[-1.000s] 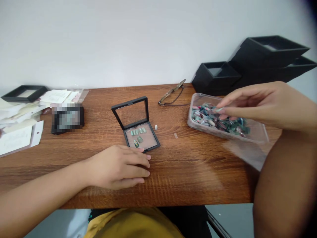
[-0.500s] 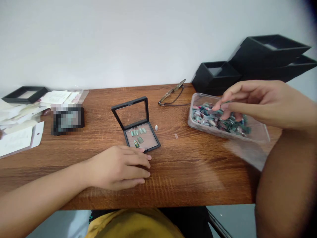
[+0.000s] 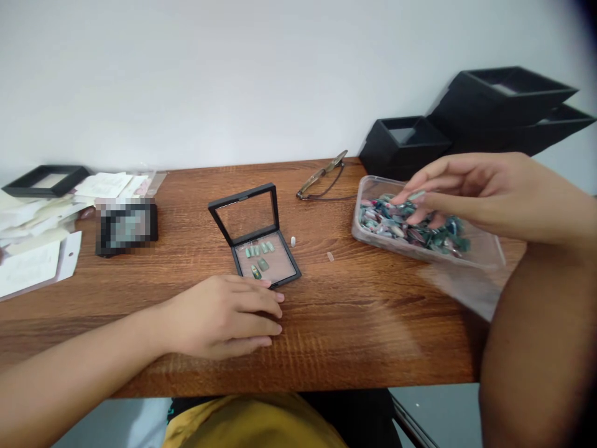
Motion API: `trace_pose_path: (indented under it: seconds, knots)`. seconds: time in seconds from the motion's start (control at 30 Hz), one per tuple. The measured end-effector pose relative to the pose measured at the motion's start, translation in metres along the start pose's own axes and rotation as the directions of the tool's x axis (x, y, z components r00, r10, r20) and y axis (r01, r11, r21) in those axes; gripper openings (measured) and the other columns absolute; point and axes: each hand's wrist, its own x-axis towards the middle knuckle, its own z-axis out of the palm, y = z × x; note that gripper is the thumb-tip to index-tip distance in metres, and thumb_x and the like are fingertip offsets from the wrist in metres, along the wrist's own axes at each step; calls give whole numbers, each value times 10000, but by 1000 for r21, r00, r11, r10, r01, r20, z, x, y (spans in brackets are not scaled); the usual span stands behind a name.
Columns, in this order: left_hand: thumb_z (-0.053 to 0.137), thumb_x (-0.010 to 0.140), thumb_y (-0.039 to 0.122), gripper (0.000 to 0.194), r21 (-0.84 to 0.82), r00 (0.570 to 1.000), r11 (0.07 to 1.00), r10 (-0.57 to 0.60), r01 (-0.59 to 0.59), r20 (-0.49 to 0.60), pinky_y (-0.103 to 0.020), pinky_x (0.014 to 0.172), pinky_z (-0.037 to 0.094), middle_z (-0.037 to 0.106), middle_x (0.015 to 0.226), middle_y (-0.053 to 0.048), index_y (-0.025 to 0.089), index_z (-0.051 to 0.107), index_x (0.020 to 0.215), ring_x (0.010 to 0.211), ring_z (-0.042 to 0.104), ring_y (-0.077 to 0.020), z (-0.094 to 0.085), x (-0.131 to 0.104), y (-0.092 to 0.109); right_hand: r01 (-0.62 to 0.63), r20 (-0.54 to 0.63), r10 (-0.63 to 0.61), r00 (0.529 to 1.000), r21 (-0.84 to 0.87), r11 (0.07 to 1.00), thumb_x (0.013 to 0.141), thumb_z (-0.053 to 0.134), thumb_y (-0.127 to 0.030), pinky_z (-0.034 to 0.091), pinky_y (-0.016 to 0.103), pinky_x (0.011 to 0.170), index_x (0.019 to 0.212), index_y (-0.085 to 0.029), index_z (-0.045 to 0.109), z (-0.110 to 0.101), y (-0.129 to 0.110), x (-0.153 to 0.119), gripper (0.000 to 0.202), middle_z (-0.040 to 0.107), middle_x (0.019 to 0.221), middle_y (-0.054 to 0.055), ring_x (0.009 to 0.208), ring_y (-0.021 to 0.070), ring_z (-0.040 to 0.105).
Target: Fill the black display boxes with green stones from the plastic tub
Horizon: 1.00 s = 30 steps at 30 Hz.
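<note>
Over a clear plastic box [image 3: 485,252] filled with loose press-on nails [image 3: 389,224], my right hand [image 3: 471,190] pinches a pale green press-on nail [image 3: 416,195] between thumb and forefinger. My left hand [image 3: 228,317] lies flat on the table with fingers stretched out, its forefinger at the front edge of a black display case [image 3: 290,264]. The case's lid stands raised, with a see-through window. Inside it, a row of green nails [image 3: 259,249] lies above two more, one squarish and one darker and pointed. A small white nail [image 3: 293,241] and a clear sliver [image 3: 331,256] rest to its right.
Folded eyeglasses [image 3: 321,176] lie near the wall. Black boxes [image 3: 405,146] are stacked at the back right. On the left are a closed black case [image 3: 152,224], white cards [image 3: 32,264] and a flat black frame [image 3: 46,179]. The wooden table [image 3: 349,336] ends close to my body.
My right hand has risen slightly from among the loose nails, and a pale green nail now shows between its fingertips. The left hand and the display case stay in place.
</note>
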Motion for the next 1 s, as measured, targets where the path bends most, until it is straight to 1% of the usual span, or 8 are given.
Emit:
trace_pose_path:
  seconds: [0.23,0.4,0.57,0.63,0.7,0.8,0.9,1.0]
  knots:
    - [625,954,235,173,3,1000,1000,-4,4,7,-331,1114,543,772,1121,-58,158,719,1077,1148,710,-178,-1,-1,1,27,-32,-28,999,-20,999,668,862,-527,572,312,589,846,-250,762,-2,4,-1,344,781,889,57,761,224,716]
    - [626,954,230,177,-4,1000,1000,-8,8,8,-332,1124,532,769,1135,-56,160,713,1092,1167,702,-182,-1,-2,1,45,-99,-52,994,-70,997,673,867,-519,600,319,629,833,-296,797,-2,3,-4,283,792,889,30,802,225,725]
    - [633,948,232,175,-4,1000,1000,-13,13,11,-327,1129,528,770,1128,-61,166,715,1088,1169,702,-176,0,-2,1,42,-205,-75,976,-158,987,673,863,-540,647,406,800,905,-332,830,-2,1,-9,313,802,977,20,918,269,741]
    - [643,940,228,178,-6,1000,1000,-14,14,11,-325,1129,528,769,1127,-58,164,716,1090,1169,701,-175,0,-2,0,41,-236,-75,969,-146,988,681,854,-550,649,429,834,934,-331,830,0,-1,-10,335,801,1004,26,948,284,742]
    - [644,940,227,177,-7,1000,1000,-14,14,13,-325,1125,532,769,1122,-55,163,715,1088,1166,702,-174,0,-2,0,15,-228,-37,973,-97,995,688,845,-559,656,433,797,1045,-330,811,1,-4,-10,426,801,1022,41,947,296,748]
    - [640,944,229,176,-9,1000,1000,-12,12,12,-327,1126,532,767,1131,-52,163,712,1091,1176,696,-174,0,-2,0,-14,-173,12,985,-13,1000,720,820,-566,659,435,744,1242,-330,730,5,-7,-7,580,801,1032,67,893,293,762]
    - [634,950,226,179,-4,1000,1000,-12,12,12,-326,1125,530,767,1138,-48,165,708,1101,1177,694,-175,0,-2,0,9,-156,-3,988,38,999,781,780,-531,653,446,778,1294,-322,693,6,-7,-6,560,792,1078,81,851,273,770]
    - [623,959,230,173,-2,1000,1000,-12,12,13,-325,1115,535,770,1132,-44,170,707,1098,1165,699,-174,0,-1,0,46,-153,-38,987,49,998,810,753,-503,649,446,767,1319,-317,672,6,-5,-6,548,780,1126,80,828,271,773]
